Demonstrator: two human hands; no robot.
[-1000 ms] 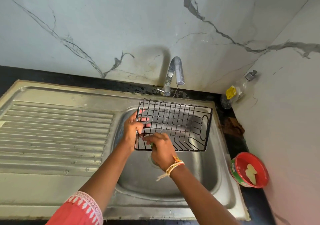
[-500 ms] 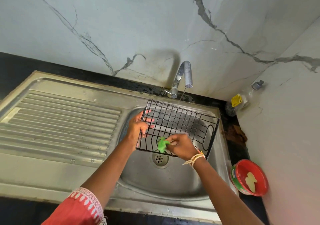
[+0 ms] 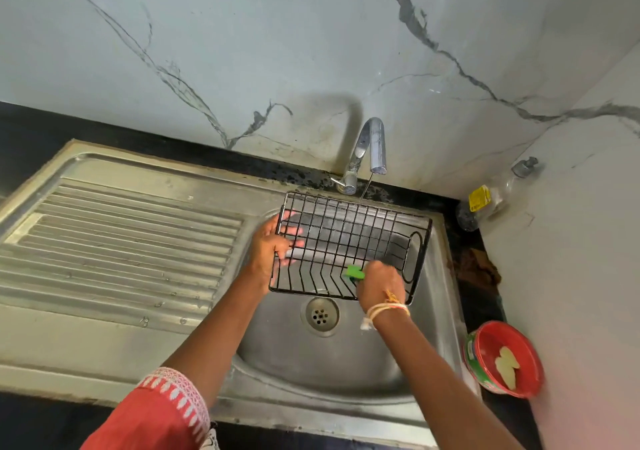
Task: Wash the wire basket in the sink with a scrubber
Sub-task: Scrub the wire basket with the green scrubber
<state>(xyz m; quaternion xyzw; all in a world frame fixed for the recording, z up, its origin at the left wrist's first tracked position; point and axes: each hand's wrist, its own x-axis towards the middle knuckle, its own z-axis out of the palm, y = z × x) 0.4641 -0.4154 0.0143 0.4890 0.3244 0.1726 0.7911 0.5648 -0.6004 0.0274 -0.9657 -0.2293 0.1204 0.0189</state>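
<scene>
1. Fingers of the left hand (image 3: 273, 254) grip the black wire basket (image 3: 349, 247) by its left edge, above the steel sink (image 3: 346, 356);
2. right hand (image 3: 379, 285) clutches a green scrubber (image 3: 355, 272) against the basket's wires.

Walls: white marble (image 3: 277, 51) with grey veins, meeting in a corner at right.
Counter: black stone (image 3: 31, 124), along the wall.
</scene>
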